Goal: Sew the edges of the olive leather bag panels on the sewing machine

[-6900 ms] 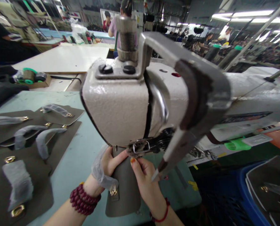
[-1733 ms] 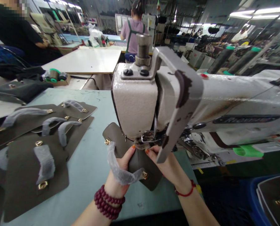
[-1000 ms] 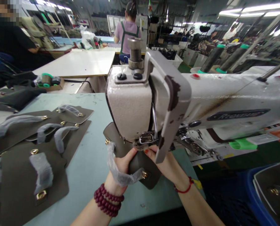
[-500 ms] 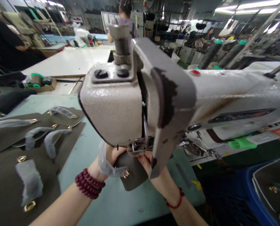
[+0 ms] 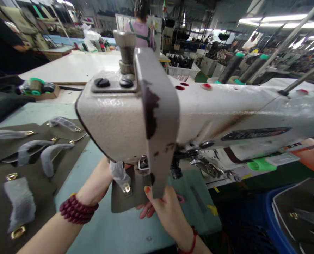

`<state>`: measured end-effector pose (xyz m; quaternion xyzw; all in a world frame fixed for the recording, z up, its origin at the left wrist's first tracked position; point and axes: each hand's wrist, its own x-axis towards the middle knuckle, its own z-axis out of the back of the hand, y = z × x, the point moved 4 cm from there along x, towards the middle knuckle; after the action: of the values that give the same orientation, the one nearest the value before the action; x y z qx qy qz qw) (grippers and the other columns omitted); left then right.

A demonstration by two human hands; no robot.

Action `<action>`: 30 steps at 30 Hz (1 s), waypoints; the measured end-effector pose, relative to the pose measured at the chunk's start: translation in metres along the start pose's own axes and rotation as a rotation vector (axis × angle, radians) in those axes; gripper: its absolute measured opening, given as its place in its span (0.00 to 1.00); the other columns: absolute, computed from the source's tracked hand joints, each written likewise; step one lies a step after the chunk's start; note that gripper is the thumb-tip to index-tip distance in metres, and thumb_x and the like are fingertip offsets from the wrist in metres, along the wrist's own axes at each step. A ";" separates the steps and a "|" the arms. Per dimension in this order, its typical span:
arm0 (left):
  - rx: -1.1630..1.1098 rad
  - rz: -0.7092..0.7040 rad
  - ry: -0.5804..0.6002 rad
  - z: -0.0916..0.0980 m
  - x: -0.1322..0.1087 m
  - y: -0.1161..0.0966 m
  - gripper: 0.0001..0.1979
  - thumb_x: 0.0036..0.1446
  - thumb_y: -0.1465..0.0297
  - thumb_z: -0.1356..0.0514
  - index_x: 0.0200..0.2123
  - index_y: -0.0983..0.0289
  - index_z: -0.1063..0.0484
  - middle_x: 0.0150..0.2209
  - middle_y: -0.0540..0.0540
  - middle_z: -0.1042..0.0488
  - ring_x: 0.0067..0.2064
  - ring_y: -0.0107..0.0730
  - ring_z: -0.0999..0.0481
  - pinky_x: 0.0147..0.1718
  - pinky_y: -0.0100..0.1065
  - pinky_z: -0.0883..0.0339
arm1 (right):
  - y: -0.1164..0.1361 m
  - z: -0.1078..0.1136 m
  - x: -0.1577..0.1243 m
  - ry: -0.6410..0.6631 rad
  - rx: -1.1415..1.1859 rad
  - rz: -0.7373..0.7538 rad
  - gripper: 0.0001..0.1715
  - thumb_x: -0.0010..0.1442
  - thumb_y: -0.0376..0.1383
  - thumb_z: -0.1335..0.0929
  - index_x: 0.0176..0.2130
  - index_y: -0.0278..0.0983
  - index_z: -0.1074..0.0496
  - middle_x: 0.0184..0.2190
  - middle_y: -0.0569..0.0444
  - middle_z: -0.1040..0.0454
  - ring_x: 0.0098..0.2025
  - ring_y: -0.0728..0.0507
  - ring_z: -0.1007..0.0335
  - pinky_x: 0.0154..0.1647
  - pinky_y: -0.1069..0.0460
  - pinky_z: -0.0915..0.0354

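Note:
A grey-brown flap piece (image 5: pixel 127 203), seemingly leather, lies under the head of a white sewing machine (image 5: pixel 111 120). On it is a handle strap (image 5: pixel 118 176) wrapped in clear film, with a gold fitting. My right hand (image 5: pixel 167 208) holds the flap's right edge, thumb above and fingers partly beneath. The machine's grey lever guard (image 5: pixel 159 116) passes in front of that hand. My left hand (image 5: pixel 102 178) is at the flap's left side behind the wrapped strap; its fingers are hidden by the strap and machine head.
Several similar pieces with wrapped handles (image 5: pixel 22 201) lie on the left of the green table (image 5: pixel 93 225). A blue bin (image 5: pixel 268 204) with another piece stands at right. Small scissors with a pink handle (image 5: pixel 181 198) lie beside my right hand. Thread spools (image 5: pixel 36 86) and a co-worker (image 5: pixel 141 28) are behind.
My right hand has moved down and out from the needle area to the flap's near right edge. The flap has turned a little. The view has shifted right.

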<state>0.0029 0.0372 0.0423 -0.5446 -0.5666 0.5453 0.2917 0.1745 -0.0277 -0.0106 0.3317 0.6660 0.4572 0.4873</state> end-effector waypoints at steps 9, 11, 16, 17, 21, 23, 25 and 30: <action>-0.275 0.193 -0.030 0.028 -0.075 0.096 0.30 0.42 0.54 0.32 0.48 0.60 0.25 0.46 0.57 0.21 0.51 0.48 0.26 0.47 0.38 0.28 | -0.011 -0.009 -0.004 0.052 0.162 0.003 0.30 0.60 0.57 0.38 0.29 0.32 0.34 0.19 0.51 0.26 0.17 0.50 0.29 0.17 0.61 0.42; -0.257 0.247 -0.008 0.013 -0.088 0.108 0.29 0.42 0.51 0.33 0.43 0.66 0.22 0.43 0.61 0.21 0.51 0.52 0.26 0.52 0.43 0.33 | -0.010 -0.009 -0.004 0.051 0.163 0.017 0.30 0.59 0.57 0.37 0.30 0.32 0.34 0.20 0.50 0.24 0.16 0.50 0.30 0.17 0.61 0.42; 0.048 0.432 -0.127 0.002 -0.088 0.103 0.22 0.41 0.53 0.32 0.25 0.69 0.21 0.25 0.59 0.22 0.36 0.48 0.22 0.41 0.42 0.28 | -0.005 -0.006 -0.009 -0.008 0.045 0.053 0.29 0.58 0.56 0.36 0.28 0.32 0.34 0.20 0.51 0.25 0.16 0.50 0.30 0.17 0.60 0.40; 0.096 0.439 -0.122 0.004 -0.087 0.100 0.21 0.41 0.54 0.32 0.23 0.69 0.21 0.23 0.58 0.23 0.34 0.46 0.22 0.39 0.41 0.27 | -0.004 -0.006 -0.010 -0.016 0.022 0.056 0.28 0.59 0.56 0.36 0.27 0.33 0.34 0.20 0.51 0.25 0.17 0.50 0.30 0.18 0.60 0.40; 0.146 0.455 -0.072 0.009 -0.088 0.091 0.21 0.41 0.55 0.31 0.22 0.70 0.21 0.21 0.57 0.24 0.31 0.43 0.23 0.37 0.39 0.28 | -0.003 -0.006 -0.013 -0.008 0.014 0.072 0.26 0.61 0.53 0.37 0.28 0.33 0.35 0.20 0.51 0.25 0.18 0.50 0.29 0.18 0.60 0.39; 0.154 0.475 -0.071 0.009 -0.090 0.090 0.22 0.40 0.54 0.31 0.22 0.71 0.21 0.21 0.58 0.24 0.31 0.44 0.23 0.38 0.39 0.28 | -0.003 -0.006 -0.013 -0.002 0.029 0.078 0.25 0.61 0.53 0.37 0.28 0.33 0.35 0.20 0.51 0.25 0.17 0.50 0.29 0.18 0.60 0.40; 0.180 0.482 -0.063 0.008 -0.091 0.089 0.23 0.40 0.53 0.31 0.23 0.71 0.21 0.23 0.60 0.23 0.34 0.46 0.22 0.40 0.40 0.28 | -0.004 -0.006 -0.013 0.002 0.045 0.071 0.25 0.61 0.53 0.37 0.29 0.33 0.35 0.20 0.51 0.25 0.17 0.50 0.30 0.18 0.60 0.40; 0.295 0.369 -0.070 0.009 -0.090 0.081 0.24 0.41 0.52 0.32 0.28 0.70 0.19 0.30 0.62 0.19 0.41 0.49 0.22 0.47 0.41 0.31 | -0.007 -0.006 -0.014 0.010 0.082 0.054 0.27 0.61 0.54 0.37 0.29 0.32 0.33 0.19 0.51 0.25 0.17 0.50 0.29 0.17 0.61 0.41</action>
<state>0.0406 -0.0645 -0.0123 -0.5711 -0.3816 0.6848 0.2435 0.1733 -0.0445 -0.0112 0.3669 0.6773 0.4444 0.4573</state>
